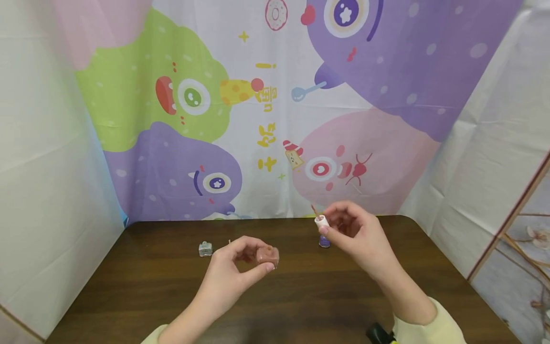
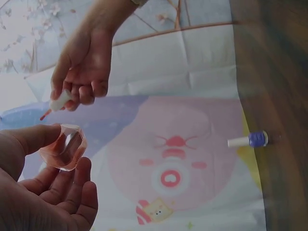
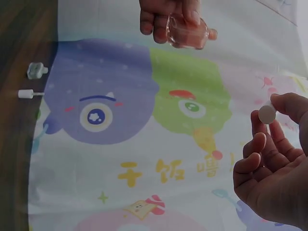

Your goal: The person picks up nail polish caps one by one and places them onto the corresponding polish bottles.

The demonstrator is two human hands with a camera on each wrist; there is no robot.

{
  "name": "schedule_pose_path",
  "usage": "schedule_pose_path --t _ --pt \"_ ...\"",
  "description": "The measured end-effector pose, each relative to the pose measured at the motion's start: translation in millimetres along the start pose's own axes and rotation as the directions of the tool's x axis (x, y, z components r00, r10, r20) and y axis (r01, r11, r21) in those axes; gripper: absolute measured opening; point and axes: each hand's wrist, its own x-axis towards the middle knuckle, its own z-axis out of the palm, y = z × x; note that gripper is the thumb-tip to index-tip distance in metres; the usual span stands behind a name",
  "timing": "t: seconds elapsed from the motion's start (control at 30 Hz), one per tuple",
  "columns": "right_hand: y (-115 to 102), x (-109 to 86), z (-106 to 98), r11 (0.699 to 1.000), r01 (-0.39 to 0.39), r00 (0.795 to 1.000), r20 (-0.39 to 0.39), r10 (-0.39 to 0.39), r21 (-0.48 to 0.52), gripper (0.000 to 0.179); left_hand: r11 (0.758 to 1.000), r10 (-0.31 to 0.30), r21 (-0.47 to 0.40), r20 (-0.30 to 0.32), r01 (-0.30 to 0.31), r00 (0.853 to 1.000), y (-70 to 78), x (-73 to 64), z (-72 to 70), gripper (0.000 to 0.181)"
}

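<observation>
My left hand (image 1: 223,274) pinches a small clear nail polish bottle (image 1: 268,256) of pinkish-brown polish between thumb and fingers, above the table. Its neck is uncapped, as the right wrist view shows. Higher and to the right, my right hand (image 1: 363,241) pinches a white nail polish cap (image 1: 321,221). A coated brush (image 1: 315,210) sticks out of the cap, pointing up in the head view and apart from the bottle. Behind this hand stands a purple nail polish bottle (image 2: 258,139) with a white cap.
On the brown table (image 1: 301,306), a silvery glitter nail polish bottle (image 1: 205,249) stands uncapped at the left. Near it, in the right wrist view, is another white brush cap (image 3: 26,94). A cartoon-printed curtain (image 1: 275,191) hangs behind the table. A dark object (image 1: 378,333) shows by the right sleeve.
</observation>
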Motion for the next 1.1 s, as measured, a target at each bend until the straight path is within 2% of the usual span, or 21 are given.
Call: schedule_pose_path --t 0.37,0.53,0.67,0.9,1.1 --pt "0 -9.0 10 0.996 0.076 0.996 0.045 -0.078 0.034 0.019 0.998 0.016 -0.058 -0.001 -0.016 1.0 -4.7 -5.6 20.1 0.026" --pt "-1 -12.9 15 0.994 0.109 0.992 0.065 -0.11 0.019 0.02 0.995 0.018 -0.093 -0.001 -0.018 1.0 -9.0 -9.0 26.5 0.025" --pt "1 -15.9 17 0.992 0.124 0.989 0.079 -0.123 -0.001 0.021 0.994 -0.003 -0.106 0.004 0.003 1.0 -12.2 -11.6 30.4 0.025" --pt "4 -20.6 17 0.996 0.091 0.988 0.128 -0.088 -0.018 0.024 0.991 -0.04 -0.124 0.018 0.041 0.999 -16.3 -15.3 36.6 0.025" --pt "10 -21.7 18 0.991 0.131 0.979 0.161 -0.128 -0.007 0.023 0.99 -0.062 -0.122 0.042 0.067 0.997 -17.7 -17.6 38.8 0.025"
